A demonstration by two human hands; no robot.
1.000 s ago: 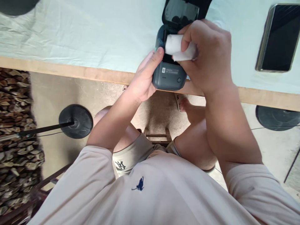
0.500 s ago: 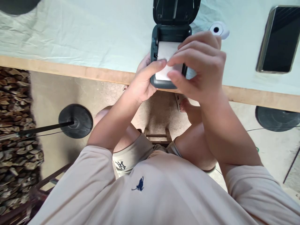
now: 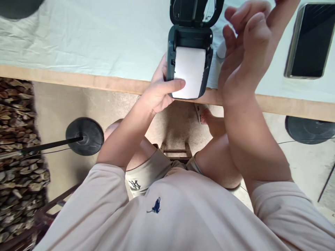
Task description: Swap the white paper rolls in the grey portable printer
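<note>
My left hand (image 3: 161, 87) is wrapped round a dark, small label printer (image 3: 171, 43) at the table's front edge, with its thumb pressing on the paper. The printer's lid (image 3: 181, 12) stands open, tipped back. White paper (image 3: 190, 69) lies in the printer's bay and reaches over its front rim. To the right, my right hand (image 3: 246, 52) is raised over the table, turned and partly curled, its fingers apart and nothing visible in them. Beside it, a white roll (image 3: 221, 50) is mostly hidden.
A phone (image 3: 310, 42) lies at the right on the cloth-covered table (image 3: 104, 42). A dark round object (image 3: 19, 7) is at the far left. Below the wooden edge (image 3: 78, 77) are round black stand bases (image 3: 85, 136) and a heap of wood pieces (image 3: 18, 139).
My right hand has left the paper, moved up and right, and turned over. The paper now reaches farther over the printer's front rim. My left thumb has shifted slightly toward me.
</note>
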